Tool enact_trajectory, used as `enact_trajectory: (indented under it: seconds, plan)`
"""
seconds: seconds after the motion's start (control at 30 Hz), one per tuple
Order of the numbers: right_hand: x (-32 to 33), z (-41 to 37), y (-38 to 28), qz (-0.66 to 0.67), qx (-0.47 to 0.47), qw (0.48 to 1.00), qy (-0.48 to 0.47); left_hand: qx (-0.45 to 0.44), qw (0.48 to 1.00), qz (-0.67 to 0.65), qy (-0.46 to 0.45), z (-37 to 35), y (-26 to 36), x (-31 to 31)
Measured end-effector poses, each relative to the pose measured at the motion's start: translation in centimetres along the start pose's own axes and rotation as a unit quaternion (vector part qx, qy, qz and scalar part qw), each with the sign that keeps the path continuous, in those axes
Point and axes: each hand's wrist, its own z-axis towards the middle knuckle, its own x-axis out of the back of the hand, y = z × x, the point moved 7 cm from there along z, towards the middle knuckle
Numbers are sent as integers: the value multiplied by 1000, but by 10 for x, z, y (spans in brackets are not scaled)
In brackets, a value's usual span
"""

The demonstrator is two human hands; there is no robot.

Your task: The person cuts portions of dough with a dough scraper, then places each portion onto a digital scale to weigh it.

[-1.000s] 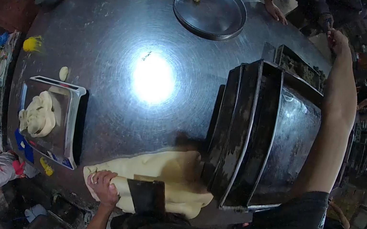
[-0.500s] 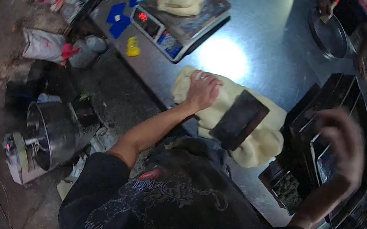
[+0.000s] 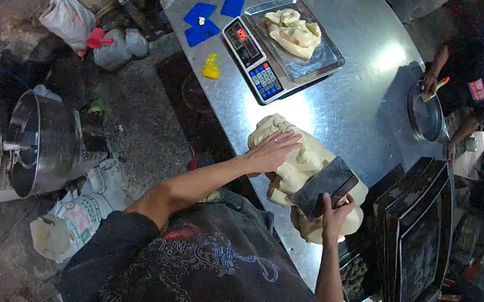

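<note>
Left fingers rest atop dough.

The dark scraper hides part of the dough.

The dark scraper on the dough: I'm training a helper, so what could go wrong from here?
The right hand grips the scraper; the left hand rests on the dough nearby, so a slip might catch that hand. The dough lies near the table edge, so a pull could drag it over.
</note>
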Motion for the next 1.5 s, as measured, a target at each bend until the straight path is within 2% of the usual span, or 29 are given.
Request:
enact_trajectory:
  seconds: [0.03,0.07,0.17,0.2,0.3,0.37,0.4,0.43,0.47,0.5,0.57,0.6,0.67,0.7,0.73,0.77,0.8,0.83,0.87,0.9,0.93,0.97,1.0,1.07,1.17,1.27,1.37,1.43,1.5]
  plan:
    - [0,-5,-9,-73,41,996,41,-18,1000,12,-12,5,0,2]
    - [2,-8,-19,-146,79,982,85,-7,999,-42,-11,12,-9,4]
    - [1,-5,-9,-61,-49,994,77,9,984,-112,-137,38,-27,10]
    - [-2,-2,9,8,-110,991,71,-58,981,-151,-108,49,-34,16]
    - [-3,-14,-10,70,-162,980,86,11,936,-269,-227,88,-59,68]
    - [5,-21,-33,35,-160,974,159,29,958,-270,-94,123,-114,101]
    - [2,-23,-36,84,-194,963,168,70,960,-266,-50,141,-129,143]
    - [0,-18,-42,79,-201,964,156,-2,975,-211,64,158,-157,171]
    - [-1,-18,-44,74,-213,964,140,66,965,-233,103,173,-185,195]
    - [-5,-25,-48,67,-230,963,120,32,970,-173,168,185,-214,215]
    - [-3,-15,-89,102,-196,960,172,18,967,-145,207,210,-238,257]
    - [-2,-10,-93,132,-195,949,211,34,973,-136,185,225,-253,262]
    - [-5,4,-100,168,-196,934,248,-13,981,-130,143,255,-264,260]
    - [-5,27,-190,134,-174,948,230,-41,983,-129,123,269,-263,257]
    - [-24,47,-197,311,-167,907,230,4,991,-127,44,280,-267,244]
    - [-38,68,-175,337,-164,914,153,-22,997,-78,-3,287,-259,239]
    - [-50,88,-179,299,-168,923,173,-46,997,-29,-51,292,-254,234]
    - [-65,112,-198,281,-144,937,146,-69,992,24,-98,293,-252,229]
    - [-81,137,-235,339,-98,924,148,-90,992,3,-89,296,-255,230]
    - [-97,165,-231,306,-79,942,110,-105,991,22,-74,300,-254,236]
    - [-108,183,-274,343,-62,929,123,-119,990,41,-62,301,-252,242]
    - [-119,205,-288,314,-67,940,119,-134,988,58,-50,300,-250,244]
    - [-138,231,-289,368,-37,920,128,-141,989,39,-28,299,-250,246]
    - [-145,256,-349,319,-46,935,147,-99,994,-29,-38,297,-258,244]
    - [-186,301,-353,358,25,918,169,-76,995,-59,-16,293,-257,255]
    - [-209,310,-357,255,66,939,221,-44,996,-79,14,290,-258,262]
    - [-219,290,-366,291,32,944,153,-42,994,-101,28,292,-261,257]
    - [-222,257,-386,324,-42,943,67,-23,991,-121,45,296,-265,257]
    - [-233,258,-374,346,-44,931,103,12,985,-171,25,299,-262,251]
